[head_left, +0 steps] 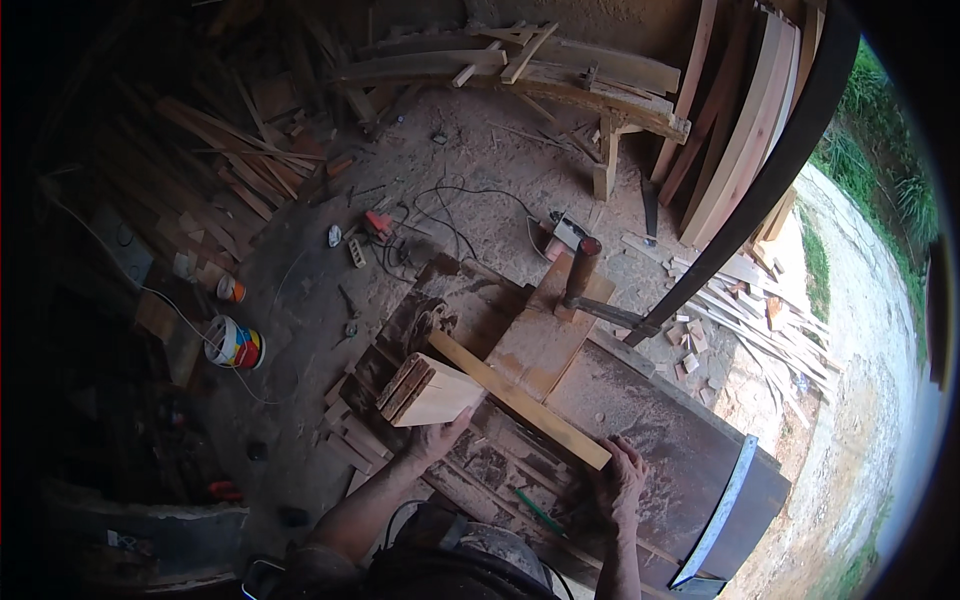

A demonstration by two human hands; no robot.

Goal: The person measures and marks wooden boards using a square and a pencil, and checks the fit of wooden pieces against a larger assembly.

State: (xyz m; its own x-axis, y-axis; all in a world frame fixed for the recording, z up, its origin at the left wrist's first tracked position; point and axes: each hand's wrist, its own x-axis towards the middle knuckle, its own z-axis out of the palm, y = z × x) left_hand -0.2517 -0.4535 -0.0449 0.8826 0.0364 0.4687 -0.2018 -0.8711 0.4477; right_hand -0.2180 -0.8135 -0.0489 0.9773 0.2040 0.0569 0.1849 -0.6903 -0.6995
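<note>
My left hand [443,437] is closed on the lower side of a thick wooden block [445,396]. The block has pale cut faces and a dark, rough end, and it is held tilted over the bench's left part. Just right of it, a long yellowish wooden strip [520,400] runs slantwise across the dusty machine table [655,410]. At the strip's near right end, my right hand [624,472] has its fingers bent around the end; part of its grip is hidden. Beyond the strip, a flat wooden board [540,345] carries an upright brown cylinder [582,268].
A dark beam [760,170] slants down at the right, near a curved metal strip [722,515]. Cables and a red tool [378,222] lie on the floor beyond. At left stand a paint bucket [236,343] and piled timber [230,150]. A rough wooden bench [600,95] is at the back.
</note>
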